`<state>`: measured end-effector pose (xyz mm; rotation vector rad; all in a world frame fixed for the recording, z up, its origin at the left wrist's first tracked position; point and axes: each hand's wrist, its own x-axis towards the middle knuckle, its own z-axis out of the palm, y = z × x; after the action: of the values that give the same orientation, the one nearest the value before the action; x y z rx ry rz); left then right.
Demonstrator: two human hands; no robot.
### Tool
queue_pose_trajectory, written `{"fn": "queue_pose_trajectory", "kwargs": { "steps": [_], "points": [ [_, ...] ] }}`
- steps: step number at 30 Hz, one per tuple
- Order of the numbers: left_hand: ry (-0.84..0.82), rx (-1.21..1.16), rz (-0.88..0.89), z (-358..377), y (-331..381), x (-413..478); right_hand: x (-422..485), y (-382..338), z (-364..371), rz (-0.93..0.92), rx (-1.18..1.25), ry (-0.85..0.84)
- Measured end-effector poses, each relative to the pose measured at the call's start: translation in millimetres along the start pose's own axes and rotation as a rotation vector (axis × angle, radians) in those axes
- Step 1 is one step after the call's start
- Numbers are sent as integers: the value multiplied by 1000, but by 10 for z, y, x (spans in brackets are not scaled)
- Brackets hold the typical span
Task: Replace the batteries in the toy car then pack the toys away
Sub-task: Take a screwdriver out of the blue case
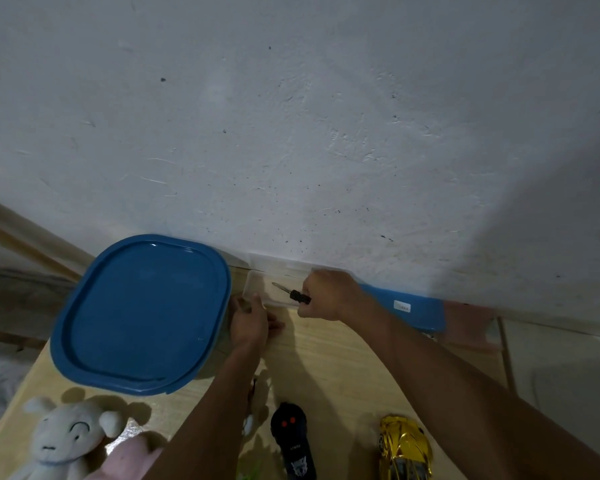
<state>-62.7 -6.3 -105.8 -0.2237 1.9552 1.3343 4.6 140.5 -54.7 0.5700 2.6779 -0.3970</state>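
My right hand (329, 294) grips a small screwdriver (293, 294) by its black handle, its tip pointing left over a small clear plastic tray (255, 289) by the wall. My left hand (252, 322) rests on the table at the tray's near left corner, fingers touching it. The gold toy car (404, 448) lies at the bottom right on the wooden table (333, 362). A black remote control (293, 439) with two red buttons lies left of the car, near my left forearm.
A large container with a blue lid (142, 313) stands on the left of the table. A white plush toy (66, 438) and a pink soft toy (129, 459) lie at the bottom left. Another blue lid (406, 310) leans at the wall behind my right arm.
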Motion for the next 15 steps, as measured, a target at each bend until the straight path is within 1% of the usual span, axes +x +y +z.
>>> {"fn": "queue_pose_trajectory", "kwargs": {
  "steps": [4, 7, 10, 15],
  "points": [
    [-22, -27, -15, 3, 53, -45, -113, -37, 35, 73, 46, 111],
    [1, -40, -31, -17, 13, 39, -284, -49, 139, 117, 239, 180],
    [10, -33, -46, -10, -30, 121, -515, -32, 290, 128, 301, 325],
    [11, -91, -25, -3, -11, 86, -657, -53, 402, 254, 439, 573]
  ]
}}
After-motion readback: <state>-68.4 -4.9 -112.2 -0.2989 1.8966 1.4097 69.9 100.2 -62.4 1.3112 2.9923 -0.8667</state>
